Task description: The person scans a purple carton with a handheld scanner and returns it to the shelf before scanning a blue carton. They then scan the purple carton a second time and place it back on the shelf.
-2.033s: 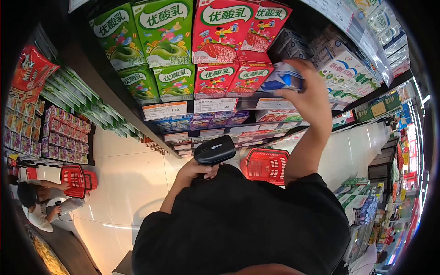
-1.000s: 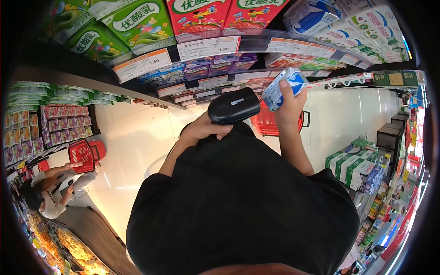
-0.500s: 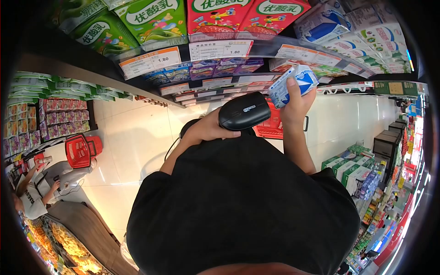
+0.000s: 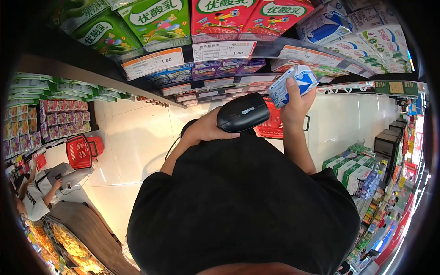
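A black handheld scanner [image 4: 243, 112] is in my left hand [image 4: 208, 127], whose fingers wrap round its handle in front of my chest. My right hand [image 4: 298, 101] grips a small blue and white carton [image 4: 293, 85], with the thumb lying along its face. The carton is tilted, just right of the scanner and apart from it. Behind it runs the shelf edge with price tags [image 4: 224, 51]. A red basket [image 4: 270, 123] shows partly between my forearms.
Green cartons [image 4: 153, 20] and red cartons [image 4: 222, 18] stand on the top shelf, blue and white packs [image 4: 325, 25] at its right. At left, another person [image 4: 36, 195] is near a red basket [image 4: 79, 152]. Stacked boxes [image 4: 353, 172] are at right.
The scanner has shifted very slightly left. The other person's raised arm and head have moved at the left. My right hand holds the carton nearly as before.
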`<action>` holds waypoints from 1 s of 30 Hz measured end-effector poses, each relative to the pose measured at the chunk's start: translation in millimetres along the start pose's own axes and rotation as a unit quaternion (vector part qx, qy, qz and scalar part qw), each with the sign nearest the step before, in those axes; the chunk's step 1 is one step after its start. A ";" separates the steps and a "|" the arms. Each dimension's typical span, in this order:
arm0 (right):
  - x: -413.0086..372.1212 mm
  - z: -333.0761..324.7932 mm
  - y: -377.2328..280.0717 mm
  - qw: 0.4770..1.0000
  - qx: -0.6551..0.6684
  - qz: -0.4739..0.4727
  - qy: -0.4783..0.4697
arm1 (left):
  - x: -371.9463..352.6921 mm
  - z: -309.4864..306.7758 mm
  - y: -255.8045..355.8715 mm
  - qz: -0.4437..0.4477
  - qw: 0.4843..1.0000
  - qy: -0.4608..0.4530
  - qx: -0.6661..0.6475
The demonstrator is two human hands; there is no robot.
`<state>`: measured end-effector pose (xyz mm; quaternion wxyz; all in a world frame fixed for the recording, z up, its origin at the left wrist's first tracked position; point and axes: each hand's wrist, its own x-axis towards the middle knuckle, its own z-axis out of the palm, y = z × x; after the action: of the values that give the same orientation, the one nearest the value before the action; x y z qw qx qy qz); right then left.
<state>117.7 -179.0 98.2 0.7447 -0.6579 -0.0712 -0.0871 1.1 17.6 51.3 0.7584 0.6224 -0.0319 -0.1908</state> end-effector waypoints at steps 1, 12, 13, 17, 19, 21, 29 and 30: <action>0.2 -0.2 0.1 1.000 0.000 0.000 0.000 | 1.0 -0.5 -1.8 0.007 1.000 -0.004 0.002; -0.7 -1.1 -0.5 0.999 0.022 0.024 -0.007 | -1.5 -2.3 -2.5 -0.036 0.998 0.001 -0.052; -0.4 -0.8 -1.0 0.999 0.022 0.024 -0.007 | -0.2 -2.4 -6.6 -0.016 0.999 0.000 -0.049; -1.1 -1.5 -3.0 0.999 0.025 0.023 -0.008 | -0.1 -1.0 -3.9 -0.001 0.998 -0.007 -0.058; -2.2 -2.7 -2.1 0.999 0.034 0.037 -0.011 | -1.2 -0.1 0.3 -0.003 0.998 -0.011 -0.068; -2.0 -2.5 -0.3 0.999 0.046 0.023 0.006 | -2.4 0.7 2.8 -0.005 0.997 -0.015 -0.078; -4.3 -7.3 -0.5 0.997 0.069 0.028 0.009 | -0.9 -1.5 -14.4 -0.041 0.993 -0.023 -0.112; -5.0 -7.1 -1.2 0.996 0.076 0.034 0.017 | -1.0 -1.6 -17.8 -0.042 0.993 -0.022 -0.112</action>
<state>112.5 -186.0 97.3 0.7963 -0.5997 -0.0429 -0.0675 -3.9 16.7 34.1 0.8138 0.5299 -0.0014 -0.2385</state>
